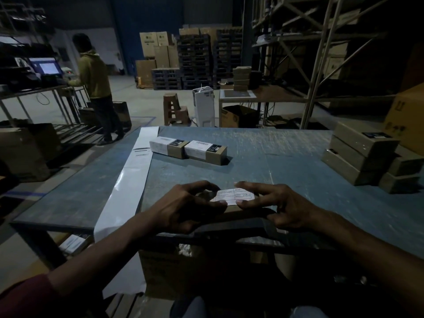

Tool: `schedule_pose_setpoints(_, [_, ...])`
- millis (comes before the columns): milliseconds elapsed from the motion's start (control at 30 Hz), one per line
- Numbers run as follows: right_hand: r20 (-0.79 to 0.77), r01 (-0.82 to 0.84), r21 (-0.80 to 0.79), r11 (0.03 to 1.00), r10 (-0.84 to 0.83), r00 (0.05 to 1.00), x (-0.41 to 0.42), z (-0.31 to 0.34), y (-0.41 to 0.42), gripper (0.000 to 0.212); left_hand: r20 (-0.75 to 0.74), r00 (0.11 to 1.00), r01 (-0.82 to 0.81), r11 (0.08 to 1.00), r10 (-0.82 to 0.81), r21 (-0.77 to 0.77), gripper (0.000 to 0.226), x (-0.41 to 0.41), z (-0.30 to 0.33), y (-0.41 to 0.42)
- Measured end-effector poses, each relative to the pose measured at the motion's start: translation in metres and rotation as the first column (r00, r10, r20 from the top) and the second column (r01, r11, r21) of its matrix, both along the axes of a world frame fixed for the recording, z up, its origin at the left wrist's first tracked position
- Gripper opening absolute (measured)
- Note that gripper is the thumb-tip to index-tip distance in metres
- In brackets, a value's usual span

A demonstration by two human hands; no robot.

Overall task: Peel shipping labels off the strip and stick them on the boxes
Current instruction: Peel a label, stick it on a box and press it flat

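At table, left to right
Strip (135, 177): lies along the left table (298, 161) edge and hangs over the near side, within the left hand's reach; one printed label shows near its far end
Done boxes (188, 149): two side by side at the far centre, white labels on top, apparently set clear of the work
Left hand (183, 206): fingers curled, tips pressing the label's left end
Label (234, 196): flat on the near box (229, 214), between both hands
Right hand (273, 203): fingers spread, tips on the right end, apparently smoothing
Stack (362, 157): plain boxes at far right, judged awaiting labels
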State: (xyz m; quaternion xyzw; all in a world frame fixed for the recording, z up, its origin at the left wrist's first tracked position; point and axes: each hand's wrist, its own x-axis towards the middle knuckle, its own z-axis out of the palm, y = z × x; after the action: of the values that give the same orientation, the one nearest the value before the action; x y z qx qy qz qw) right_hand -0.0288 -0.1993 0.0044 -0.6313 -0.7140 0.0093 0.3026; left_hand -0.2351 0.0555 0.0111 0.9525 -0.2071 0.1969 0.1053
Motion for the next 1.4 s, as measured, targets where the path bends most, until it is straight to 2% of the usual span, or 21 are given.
schedule_pose_setpoints(67, [-0.017,0.047,-0.012,0.999,-0.047,0.999,-0.002,0.002,0.001,0.092,-0.028,0.999,-0.035,0.999,0.034,-0.027,0.064,0.003,0.001,0.001])
schedule_pose_setpoints(133, [0.059,0.089,-0.054,0.995,-0.086,0.995,-0.005,0.003,0.001,0.097,-0.057,0.994,-0.096,0.995,0.096,0.005,0.079,0.007,0.001,-0.001])
schedule_pose_setpoints(200, [0.2,0.09,-0.046,0.995,-0.079,0.977,-0.003,-0.001,0.002,0.098,-0.009,0.994,-0.11,0.988,0.112,0.106,0.068,0.01,-0.003,-0.004])
schedule_pose_setpoints(233, [0.216,0.064,-0.035,0.997,-0.055,0.975,-0.001,-0.003,0.0,0.098,0.014,0.995,-0.099,0.986,0.098,0.131,0.059,0.009,-0.004,-0.005])
schedule_pose_setpoints(367, [0.111,-0.011,0.0,1.0,0.011,0.994,0.003,-0.008,-0.003,0.09,0.008,0.997,-0.079,0.988,0.078,0.135,0.061,0.007,-0.008,-0.004])
schedule_pose_setpoints(533, [0.139,0.072,0.006,0.997,-0.072,0.988,-0.007,-0.017,0.003,0.089,-0.124,0.962,-0.207,0.946,0.243,0.248,0.108,0.014,-0.009,-0.009])
schedule_pose_setpoints(600, [0.188,0.082,-0.005,0.997,-0.079,0.979,-0.008,-0.02,0.005,0.087,-0.091,0.968,-0.197,0.929,0.236,0.315,0.103,0.013,-0.007,-0.015])
schedule_pose_setpoints(667, [0.184,0.044,0.023,0.999,-0.047,0.982,-0.004,-0.023,0.003,0.077,-0.046,0.98,-0.164,0.924,0.191,0.346,0.088,0.009,-0.004,-0.019])
schedule_pose_setpoints(767, [0.025,0.007,0.074,0.997,-0.009,1.0,0.001,-0.027,-0.003,0.057,-0.009,0.993,-0.11,0.952,0.118,0.287,0.061,0.003,-0.002,-0.019])
schedule_pose_setpoints(833, [-0.055,0.03,0.125,0.992,-0.024,0.998,-0.001,-0.03,-0.007,0.051,-0.024,0.995,-0.087,0.977,0.094,0.194,0.05,0.002,-0.006,-0.015])
schedule_pose_setpoints(900, [-0.114,0.073,0.165,0.984,-0.055,0.992,-0.005,-0.029,-0.011,0.061,-0.02,0.995,-0.093,0.989,0.096,0.113,0.057,0.0,-0.015,-0.009])
schedule_pose_setpoints(967, [-0.101,0.077,0.174,0.982,-0.06,0.993,-0.007,-0.028,-0.012,0.069,0.027,0.993,-0.119,0.982,0.117,0.146,0.07,0.0,-0.025,-0.002])
schedule_pose_setpoints(1033, [0.033,0.041,0.212,0.976,-0.05,0.998,-0.003,-0.035,-0.009,0.056,0.083,0.993,-0.102,0.971,0.086,0.217,0.067,0.001,-0.031,0.002])
schedule_pose_setpoints(1067, [0.051,0.032,0.228,0.973,-0.045,0.998,0.0,-0.039,-0.009,0.049,0.096,0.993,-0.083,0.971,0.063,0.222,0.064,0.001,-0.034,0.004])
schedule_pose_setpoints(1133, [-0.006,0.063,0.255,0.965,-0.064,0.998,-0.001,-0.041,-0.01,0.03,0.096,0.995,-0.049,0.987,0.035,0.152,0.059,0.001,-0.038,0.007])
schedule_pose_setpoints(1200, [-0.091,0.125,0.286,0.95,-0.103,0.991,-0.008,-0.038,-0.01,0.022,0.119,0.993,-0.014,0.995,0.002,0.101,0.056,0.001,-0.043,0.01])
schedule_pose_setpoints(1267, [-0.258,0.176,0.268,0.947,-0.105,0.96,-0.012,-0.03,-0.006,0.036,0.18,0.983,0.002,0.99,-0.028,0.143,0.056,0.003,-0.045,0.012])
schedule_pose_setpoints(1333, [-0.414,0.228,0.142,0.963,-0.151,0.897,-0.009,-0.02,0.008,0.052,0.25,0.967,-0.001,0.987,-0.039,0.16,0.052,0.008,-0.043,0.015])
schedule_pose_setpoints(1400, [-0.476,0.245,0.003,0.97,-0.214,0.853,-0.001,-0.01,0.023,0.06,0.363,0.931,-0.024,0.986,-0.038,0.165,0.044,0.017,-0.037,0.017])
